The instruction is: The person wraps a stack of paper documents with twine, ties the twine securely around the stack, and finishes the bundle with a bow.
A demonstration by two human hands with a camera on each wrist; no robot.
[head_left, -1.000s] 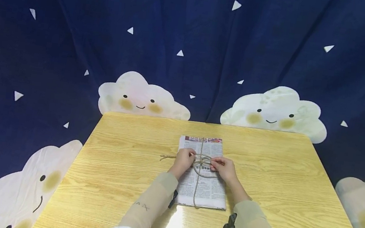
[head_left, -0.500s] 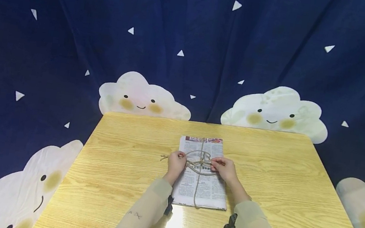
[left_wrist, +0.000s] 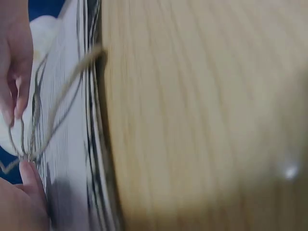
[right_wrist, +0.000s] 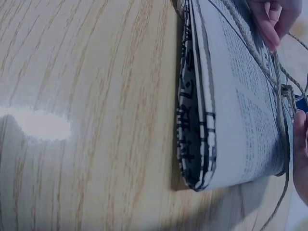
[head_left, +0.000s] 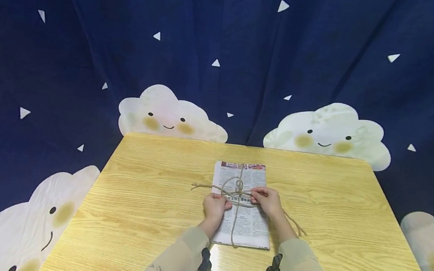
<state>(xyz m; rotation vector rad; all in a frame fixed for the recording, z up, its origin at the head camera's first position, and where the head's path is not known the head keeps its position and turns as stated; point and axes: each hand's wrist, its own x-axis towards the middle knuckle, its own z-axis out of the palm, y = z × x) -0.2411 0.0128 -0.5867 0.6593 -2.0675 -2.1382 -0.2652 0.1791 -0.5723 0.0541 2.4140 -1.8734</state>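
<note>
A folded stack of newspapers (head_left: 245, 232) lies on the table, bound crosswise with brown twine (head_left: 235, 217). Over its middle are a knot and a loose loop (head_left: 229, 181). My left hand (head_left: 216, 208) rests over the left side of the stack below the knot, its fingertips pinching a strand, as the right wrist view shows at close range. To the right of the knot, my right hand (head_left: 267, 201) pinches the twine between thumb and fingers. One frayed twine end (head_left: 199, 186) sticks out left of the stack; another end (head_left: 299, 228) lies beyond my right forearm.
The wooden table (head_left: 154, 164) surrounds the stack. Behind it hangs a dark blue curtain (head_left: 199, 22) with white triangles and smiling clouds. Small black cameras (head_left: 274, 268) are strapped at both wrists.
My left hand first drew leftward with the twine, then came down and back right, below the knot. The loop has changed shape. A twine end now shows beyond my right forearm; my right hand keeps its place.
</note>
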